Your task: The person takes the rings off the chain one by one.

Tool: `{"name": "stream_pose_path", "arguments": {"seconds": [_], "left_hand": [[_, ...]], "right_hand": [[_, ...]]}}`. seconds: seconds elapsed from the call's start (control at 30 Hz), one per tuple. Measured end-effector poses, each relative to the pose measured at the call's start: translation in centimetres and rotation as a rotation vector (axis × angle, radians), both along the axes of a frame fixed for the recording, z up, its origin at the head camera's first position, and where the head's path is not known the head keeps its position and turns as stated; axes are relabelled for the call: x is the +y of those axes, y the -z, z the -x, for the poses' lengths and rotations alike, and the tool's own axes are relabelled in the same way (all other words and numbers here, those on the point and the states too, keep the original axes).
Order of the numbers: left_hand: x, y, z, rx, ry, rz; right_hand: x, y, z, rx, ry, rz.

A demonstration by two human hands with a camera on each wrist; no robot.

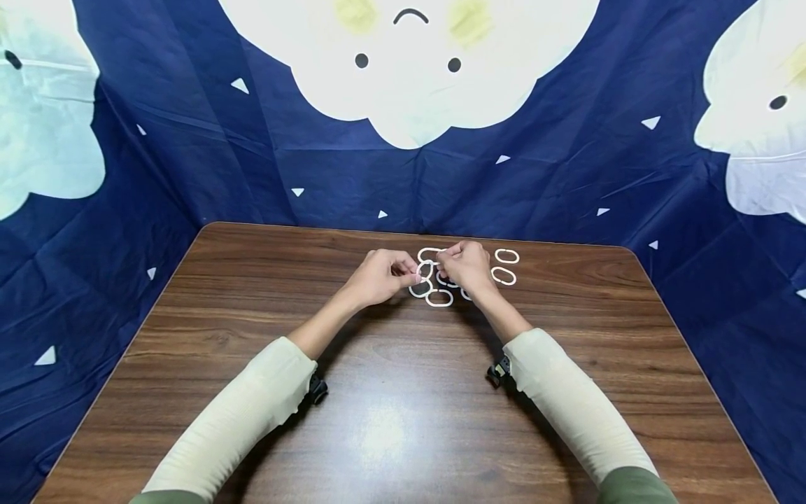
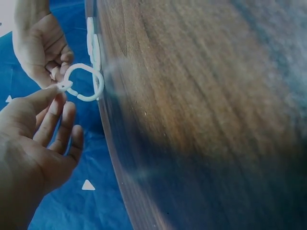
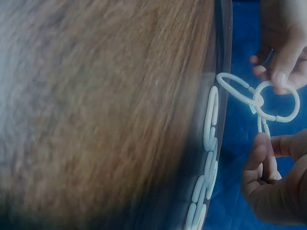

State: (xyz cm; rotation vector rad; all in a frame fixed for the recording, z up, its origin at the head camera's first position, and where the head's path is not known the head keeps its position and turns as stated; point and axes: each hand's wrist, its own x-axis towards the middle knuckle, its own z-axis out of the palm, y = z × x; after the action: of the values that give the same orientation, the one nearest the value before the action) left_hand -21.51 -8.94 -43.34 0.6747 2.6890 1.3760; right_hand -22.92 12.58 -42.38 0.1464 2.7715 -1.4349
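Note:
Between finger and thumb, my left hand (image 1: pixel 380 276) pinches a white oval plastic link (image 3: pixel 297 103), lifted over the table's far part. A second white link (image 3: pixel 230 90) hangs from that one, tilted. My right hand (image 1: pixel 467 264) pinches another white link (image 3: pixel 259 125), whose upper end meets the link in the left hand. In the right wrist view these links cross close together near the fingertips. The right fingers hide part of their link. In the left wrist view the hanging link (image 2: pixel 101 79) shows beside both hands.
More white links lie on the brown wooden table (image 1: pixel 390 378) under and around the hands, one (image 1: pixel 439 306) in front. Two others, an upper link (image 1: pixel 506 250) and a lower link (image 1: pixel 504 283), lie right of the right hand. A blue cloud-print cloth (image 1: pixel 352 168) hangs behind the table's far edge.

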Motion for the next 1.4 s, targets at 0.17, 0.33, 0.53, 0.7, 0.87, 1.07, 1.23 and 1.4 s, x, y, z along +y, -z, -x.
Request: {"name": "stream_pose_path", "arguments": {"seconds": [0.17,0.33,0.53,0.7,0.87,1.07,1.23,1.4], "left_hand": [[-0.1,-0.1,0.0,-0.003,-0.002,-0.002],[-0.3,-0.2,0.0,-0.009,-0.002,0.004],[-0.4,-0.1,0.1,-0.007,-0.001,0.008],[-0.5,-0.2,0.1,-0.011,-0.007,0.011],[-0.5,-0.2,0.1,-0.015,-0.010,0.014],[-0.6,0.0,0.1,-0.013,-0.012,0.016],[-0.6,0.0,0.1,-0.016,-0.014,0.014],[-0.7,0.0,0.1,-0.018,-0.014,0.018]], "right_hand": [[0.5,0.0,0.3,-0.012,0.025,0.022],[1.3,0.2,0.7,-0.011,0.029,0.091],[2.2,0.1,0.8,-0.011,0.016,0.137],[3.1,0.3,0.9,-0.024,0.012,0.137],[3.9,0.4,0.8,-0.029,0.006,0.124],[4.7,0.5,0.7,-0.034,0.004,0.146],[5.4,0.6,0.6,-0.036,0.014,0.151],[6.1,0.5,0.3,-0.046,0.038,0.143]]}}
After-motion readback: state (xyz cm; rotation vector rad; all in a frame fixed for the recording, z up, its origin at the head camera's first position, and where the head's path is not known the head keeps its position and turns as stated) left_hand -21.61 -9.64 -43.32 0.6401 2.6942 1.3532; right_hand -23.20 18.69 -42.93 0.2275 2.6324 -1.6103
